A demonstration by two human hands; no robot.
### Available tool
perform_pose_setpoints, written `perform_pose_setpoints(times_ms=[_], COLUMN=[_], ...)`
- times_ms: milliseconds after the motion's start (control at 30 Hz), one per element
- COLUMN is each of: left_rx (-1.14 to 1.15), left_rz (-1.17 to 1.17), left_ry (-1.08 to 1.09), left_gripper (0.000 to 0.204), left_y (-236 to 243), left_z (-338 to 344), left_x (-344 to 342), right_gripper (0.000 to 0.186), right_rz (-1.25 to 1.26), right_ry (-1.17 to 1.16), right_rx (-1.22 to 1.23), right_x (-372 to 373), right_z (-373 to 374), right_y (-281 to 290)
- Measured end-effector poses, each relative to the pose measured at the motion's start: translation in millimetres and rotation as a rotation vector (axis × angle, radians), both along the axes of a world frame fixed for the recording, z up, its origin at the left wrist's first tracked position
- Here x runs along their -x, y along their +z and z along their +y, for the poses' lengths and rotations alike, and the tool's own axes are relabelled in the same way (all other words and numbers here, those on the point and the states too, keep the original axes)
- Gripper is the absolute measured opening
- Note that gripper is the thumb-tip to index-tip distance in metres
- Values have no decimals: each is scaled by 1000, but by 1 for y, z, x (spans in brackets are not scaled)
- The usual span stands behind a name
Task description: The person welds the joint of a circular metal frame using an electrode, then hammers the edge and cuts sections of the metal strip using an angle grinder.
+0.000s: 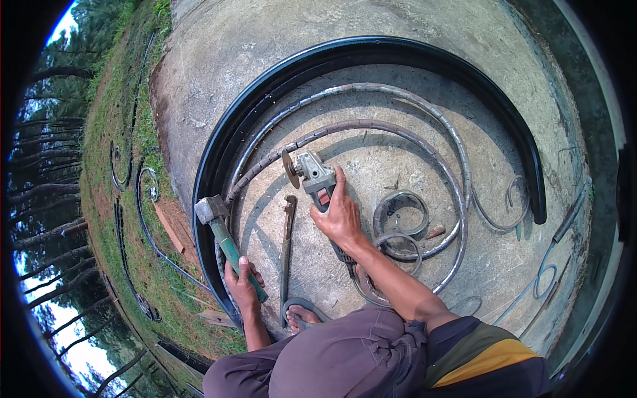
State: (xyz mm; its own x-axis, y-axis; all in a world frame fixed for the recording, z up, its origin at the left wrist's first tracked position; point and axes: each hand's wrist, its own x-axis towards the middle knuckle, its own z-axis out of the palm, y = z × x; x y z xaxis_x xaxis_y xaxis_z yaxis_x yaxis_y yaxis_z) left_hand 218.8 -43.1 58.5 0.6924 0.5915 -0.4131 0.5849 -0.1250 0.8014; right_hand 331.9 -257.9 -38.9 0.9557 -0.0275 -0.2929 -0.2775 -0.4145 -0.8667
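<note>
My left hand (244,286) is closed around the green handle of a hammer (229,249). The hammer's grey metal head lies against or just above the left side of a black curved metal channel (211,152); I cannot tell which. In my right hand (341,217) is an angle grinder (318,176), gripped by its body. The grinder's thin cutting disc (290,168) stands upright beside a bent metal pipe (345,125) with cuts spaced along it. Between my hands a rusty metal bar (286,255) lies on the concrete, its lower end near my sandalled foot (302,317).
A second bent pipe (371,87) runs inside the black channel. Right of the grinder lie a round metal ring (423,219) and cable loops. A welding electrode holder (569,219) with a cable is at the far right. Grass (126,219) with curved metal pieces borders the concrete (206,99).
</note>
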Motion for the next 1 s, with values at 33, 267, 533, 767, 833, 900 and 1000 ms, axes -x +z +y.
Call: perform_pose_setpoints(times_ms=[33, 267, 533, 767, 833, 900, 1000], left_rx=[4, 4, 1, 21, 21, 17, 30], left_rz=[1, 3, -2, 1, 4, 6, -12], left_ry=[-1, 20, 3, 18, 7, 36, 32], left_gripper=[32, 33, 34, 33, 33, 33, 34], left_y=[0, -4, -4, -4, -2, -3, -8], left_z=[0, 4, 3, 2, 1, 0, 5], left_x=[0, 3, 2, 2, 0, 1, 6], right_gripper=[102, 102, 104, 105, 105, 105, 103], right_rz=[23, 55, 47, 61, 59, 63, 47], right_ry=[6, -9, -10, -3, -5, -3, -10], right_rx=[-14, -86, -104, -95, -85, -79, -103], right_x=[1, -1, 0, 0, 0, -1, -1], right_z=[-1, 1, 2, 2, 3, 3, 3], right_y=[-2, 7, 5, 6, 7, 8, 4])
